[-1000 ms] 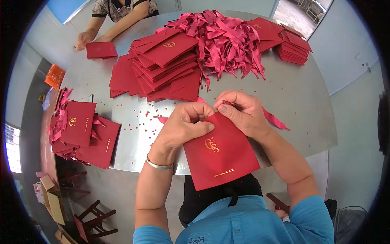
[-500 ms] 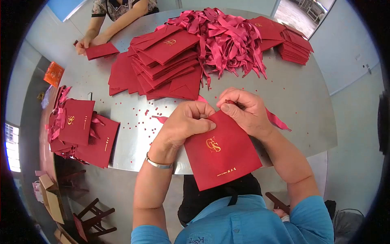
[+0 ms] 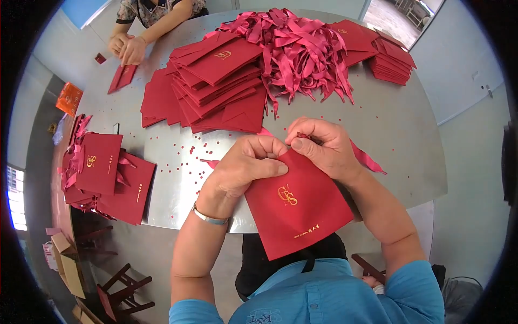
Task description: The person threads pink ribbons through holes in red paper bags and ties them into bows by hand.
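Both hands pinch the top edge of a red gift bag [image 3: 297,205] with a gold logo, held over the near edge of the metal table [image 3: 399,129] — the left hand [image 3: 243,164] curled closed on it, the right hand [image 3: 324,148] gripping it together with a red ribbon [image 3: 367,159] that trails rightward.

ribbon pile [image 3: 302,48], stacked red bags [image 3: 216,81], co-worker's hands [image 3: 127,47]

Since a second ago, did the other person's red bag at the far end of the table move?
Yes. The co-worker's red bag swung from lying flat to slanting on edge, sliding left, away from the big bag stack.
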Available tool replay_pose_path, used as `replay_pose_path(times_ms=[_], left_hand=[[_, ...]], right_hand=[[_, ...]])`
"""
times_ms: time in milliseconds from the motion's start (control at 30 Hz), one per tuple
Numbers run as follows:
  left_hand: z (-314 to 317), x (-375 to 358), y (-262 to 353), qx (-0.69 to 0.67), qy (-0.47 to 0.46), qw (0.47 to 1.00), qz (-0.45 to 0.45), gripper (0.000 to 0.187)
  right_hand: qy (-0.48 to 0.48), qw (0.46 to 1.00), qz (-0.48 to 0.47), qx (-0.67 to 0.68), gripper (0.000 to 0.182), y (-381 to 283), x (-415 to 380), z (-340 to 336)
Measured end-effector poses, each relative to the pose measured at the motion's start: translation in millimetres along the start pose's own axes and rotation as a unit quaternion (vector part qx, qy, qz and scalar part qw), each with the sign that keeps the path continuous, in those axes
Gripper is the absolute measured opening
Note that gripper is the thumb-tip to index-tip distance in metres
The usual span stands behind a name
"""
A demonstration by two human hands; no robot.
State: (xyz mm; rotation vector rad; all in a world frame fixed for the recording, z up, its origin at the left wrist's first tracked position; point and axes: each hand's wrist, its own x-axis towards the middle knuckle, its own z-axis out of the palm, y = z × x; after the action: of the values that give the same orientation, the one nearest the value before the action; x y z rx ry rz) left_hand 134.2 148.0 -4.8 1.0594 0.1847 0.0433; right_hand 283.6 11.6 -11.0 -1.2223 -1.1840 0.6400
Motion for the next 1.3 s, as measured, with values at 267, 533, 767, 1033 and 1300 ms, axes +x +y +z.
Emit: replay_pose_path(times_ms=[267, 533, 767, 1033, 1300], left_hand=[[-2.5, 0.2, -0.8, -0.008, -0.026, 1.0, -0.012, 0.012], [-1.5, 0.3, 0.0, 0.029, -0.004, 0.999, -0.026, 0.01], [9.5, 0.4, -2.1, 0.158, 0.059, 0.984, 0.048, 0.011], [12.4, 0.6, -2.7, 0.256, 0.103, 0.955, 0.11, 0.011], [5.6, -3.1, 3.5, 0.161, 0.078, 0.982, 0.057, 0.008]], right_hand=[[-0.037, 0.999, -0.011, -0.007, 0.008, 0.9, 1.2, -0.6], [-0.035, 0.997, -0.048, -0.058, 0.007, 5.8, 0.7, -2.4], [-0.009, 0.996, -0.051, -0.078, 0.008, 6.8, 0.3, -2.8], [0.005, 0.994, -0.049, -0.102, 0.009, 5.5, 0.4, -2.0], [0.011, 0.996, -0.007, -0.092, 0.012, 1.3, -0.7, -1.8]])
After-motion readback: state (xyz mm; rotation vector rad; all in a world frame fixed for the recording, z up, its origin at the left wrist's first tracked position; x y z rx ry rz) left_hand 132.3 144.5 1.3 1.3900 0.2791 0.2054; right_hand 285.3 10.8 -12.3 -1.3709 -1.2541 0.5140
